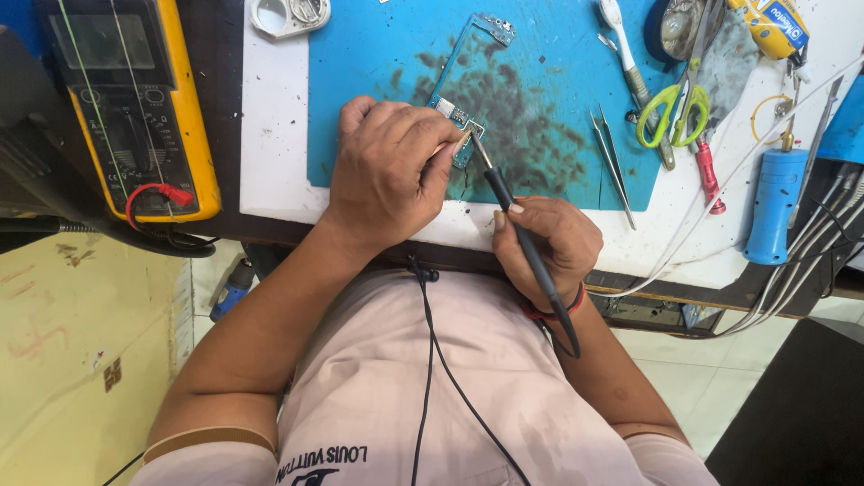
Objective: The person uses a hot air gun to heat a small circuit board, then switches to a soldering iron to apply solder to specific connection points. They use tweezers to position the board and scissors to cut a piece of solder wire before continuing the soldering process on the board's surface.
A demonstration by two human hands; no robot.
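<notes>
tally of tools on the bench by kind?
Soldering iron: 1, in right hand
Circuit board: 1, under left hand
Multimeter: 1
Tweezers: 1
Scissors: 1
Blue cylinder tool: 1
Total: 6

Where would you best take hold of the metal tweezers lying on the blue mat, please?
Grip the tweezers around the middle of their two thin legs, coming from above and from the right side. They lie flat on the blue mat, with bare mat on both sides. The green-handled scissors sit further right, and the right hand, busy with the soldering iron, is the nearer one.
</notes>
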